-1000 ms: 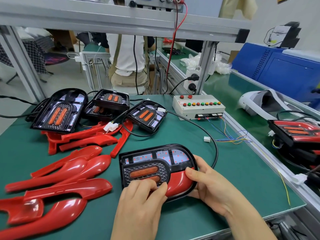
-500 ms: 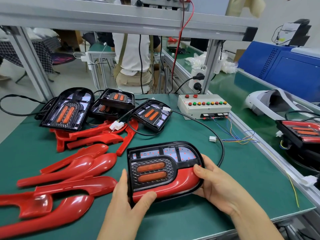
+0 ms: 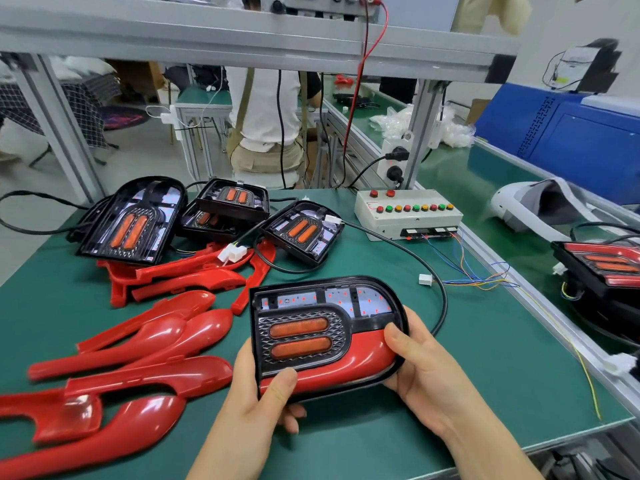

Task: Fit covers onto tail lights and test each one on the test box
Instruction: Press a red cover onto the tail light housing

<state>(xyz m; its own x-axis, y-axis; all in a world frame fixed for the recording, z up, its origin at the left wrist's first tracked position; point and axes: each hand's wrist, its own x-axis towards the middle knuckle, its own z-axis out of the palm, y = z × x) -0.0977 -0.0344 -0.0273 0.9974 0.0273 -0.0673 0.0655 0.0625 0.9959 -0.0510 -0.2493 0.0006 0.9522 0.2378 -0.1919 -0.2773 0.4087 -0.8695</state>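
Gripping a tail light (image 3: 322, 327) with red cover (image 3: 346, 368), left hand (image 3: 259, 403) and right hand (image 3: 426, 372) fingers curled round its edges

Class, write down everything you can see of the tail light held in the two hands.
The black D-shaped plastic tail light is held face up over the green bench mat. Two orange oblong lenses sit in a black mesh panel; red dots show on its pale upper strip. A glossy red cover fills its lower part. The left hand grips its lower left corner, the right hand its right end.
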